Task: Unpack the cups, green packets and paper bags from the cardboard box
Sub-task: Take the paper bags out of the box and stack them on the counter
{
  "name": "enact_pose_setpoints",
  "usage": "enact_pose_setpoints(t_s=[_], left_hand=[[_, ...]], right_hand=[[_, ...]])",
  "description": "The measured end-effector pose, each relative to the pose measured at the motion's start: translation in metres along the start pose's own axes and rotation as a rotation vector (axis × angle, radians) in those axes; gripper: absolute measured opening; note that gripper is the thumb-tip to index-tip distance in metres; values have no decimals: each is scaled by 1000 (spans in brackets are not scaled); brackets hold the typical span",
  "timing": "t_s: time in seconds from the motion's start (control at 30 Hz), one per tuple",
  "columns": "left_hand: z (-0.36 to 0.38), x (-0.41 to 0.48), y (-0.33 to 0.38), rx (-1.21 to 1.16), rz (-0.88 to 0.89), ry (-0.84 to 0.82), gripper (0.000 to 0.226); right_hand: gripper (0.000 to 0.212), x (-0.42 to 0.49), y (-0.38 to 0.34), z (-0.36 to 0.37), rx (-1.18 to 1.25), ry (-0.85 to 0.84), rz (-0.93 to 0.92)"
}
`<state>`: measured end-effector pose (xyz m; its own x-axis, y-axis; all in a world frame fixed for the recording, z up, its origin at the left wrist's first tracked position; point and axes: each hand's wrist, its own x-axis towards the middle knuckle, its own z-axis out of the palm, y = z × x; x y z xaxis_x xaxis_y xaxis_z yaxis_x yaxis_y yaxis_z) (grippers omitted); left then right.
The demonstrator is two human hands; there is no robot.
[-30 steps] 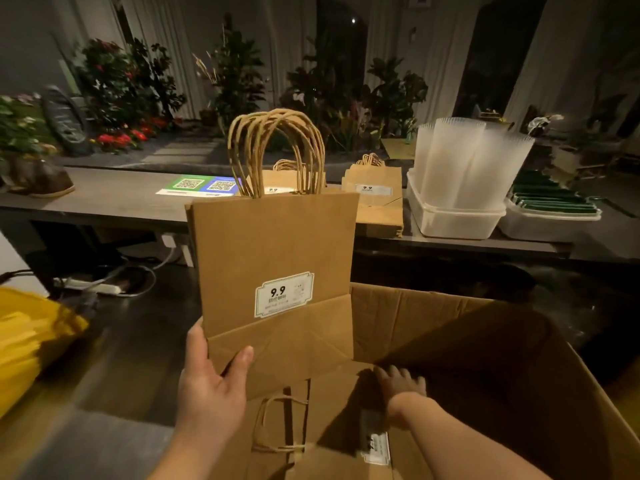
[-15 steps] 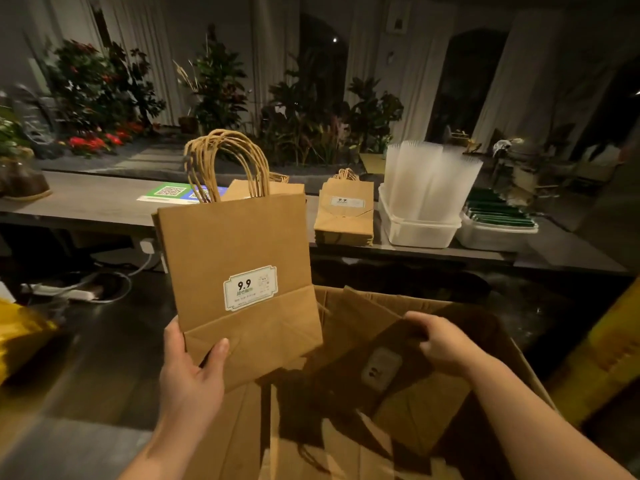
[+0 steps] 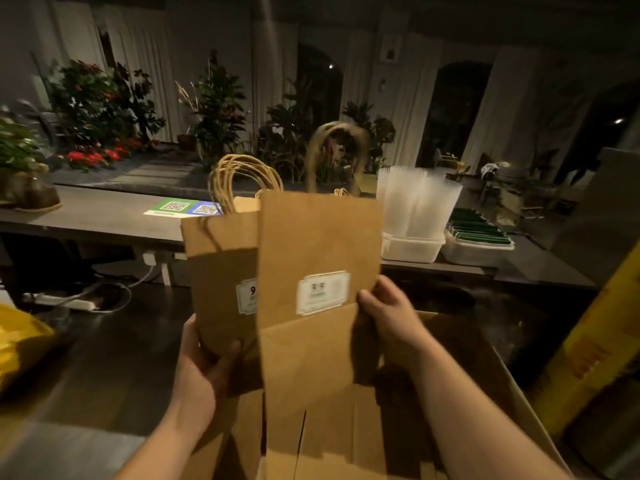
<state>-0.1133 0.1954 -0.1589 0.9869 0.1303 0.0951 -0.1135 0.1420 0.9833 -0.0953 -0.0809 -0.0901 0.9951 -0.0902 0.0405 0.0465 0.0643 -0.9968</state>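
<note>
Grey counter (image 3: 86, 216) runs across a dim room, with potted plants (image 3: 214, 109) behind it. On it lie a sheet of square codes (image 3: 187, 207), a white tub (image 3: 412, 247) of clear cups (image 3: 415, 199), and green packets (image 3: 479, 226) in a tub just beside. A power strip (image 3: 69, 301) lies on the dark floor.

The left hand (image 3: 204, 368) grips the first paper bag (image 3: 221, 271) by its bottom, thumb in front. The right hand (image 3: 388, 313) pinches the edge of the second paper bag (image 3: 318, 244), upright over the cardboard box (image 3: 485, 375) and overlapping the first. Half a second ago that bag sat low in the box; now it is raised level.
</note>
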Motion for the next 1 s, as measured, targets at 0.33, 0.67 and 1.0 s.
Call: enact_pose_setpoints(t_s=[0.33,0.67,1.0], left_hand=[[-3,1,-11,176,25,-130,50],[-5,3,-14,252,108,-87,62],[-5,2,-31,242,170,-37,59]], right_hand=[[41,19,58,50,-172,134,159],[28,22,49,60,-80,46,-55],[62,39,174,-48,-1086,-161,497]])
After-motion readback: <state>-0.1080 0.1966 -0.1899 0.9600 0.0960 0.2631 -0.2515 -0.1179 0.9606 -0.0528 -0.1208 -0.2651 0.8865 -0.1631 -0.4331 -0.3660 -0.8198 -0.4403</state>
